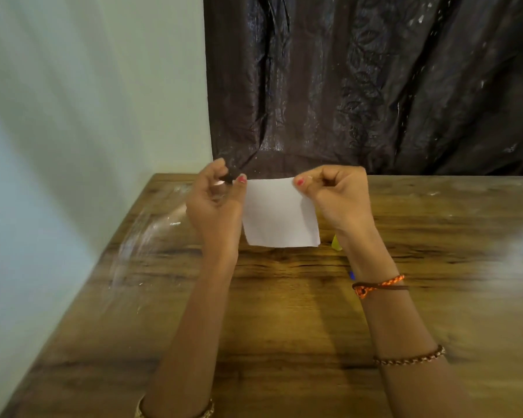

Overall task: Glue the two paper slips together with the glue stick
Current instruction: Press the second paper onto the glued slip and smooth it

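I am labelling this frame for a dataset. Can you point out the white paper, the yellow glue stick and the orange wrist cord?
white paper (280,215), head view, centre of the sheet.
yellow glue stick (336,243), head view, visible yellow part beside the wrist.
orange wrist cord (375,285), head view, braided part.

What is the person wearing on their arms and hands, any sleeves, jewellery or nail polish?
No sleeves show; both forearms are bare. The right hand has pink-red nail polish, and that arm wears an orange and brown cord bracelet at the wrist and a thin braided brown band further up the forearm. The left hand has the same polish, and a gold-toned bangle shows on that arm at the picture's bottom edge.
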